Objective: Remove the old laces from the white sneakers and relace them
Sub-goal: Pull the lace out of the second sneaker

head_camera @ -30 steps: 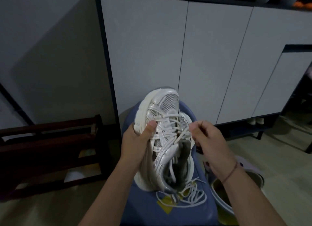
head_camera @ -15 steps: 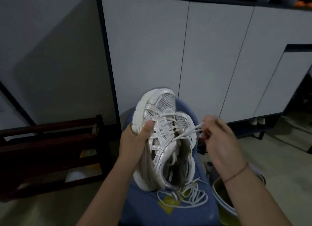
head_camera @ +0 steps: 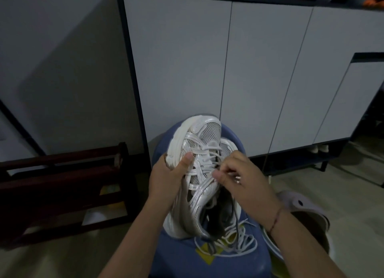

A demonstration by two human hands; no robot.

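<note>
Moved: my right hand [head_camera: 245,180] has come back in from the right of the stool, where it drew a strand out taut, to the crossings over the tongue.
Landmark: a rounded blue plastic stool [head_camera: 180,257] with a yellow mark on its seat.
Loose end: flat white woven lace [head_camera: 234,242], piled limp on the stool's near edge. It's soft and, I judge, quick to snag.
Left hand [head_camera: 166,180]: above the stool's middle, wrapped round the sole rim with the thumb pressed on the upper.
Right hand: thumb and curled fingers pinch one strand at the middle rows.
Sneaker: a white and silver mesh sneaker [head_camera: 199,153], heel on the stool seat, toe tipped up and away.
Handling: light, I'd say, with a stiff sole and yielding mesh. I'd hold it by the rim and pull the lace close to each eyelet.
Left of stool: dark wooden rack [head_camera: 62,184].
Behind stool: white flat-door cabinet [head_camera: 176,69].
</note>
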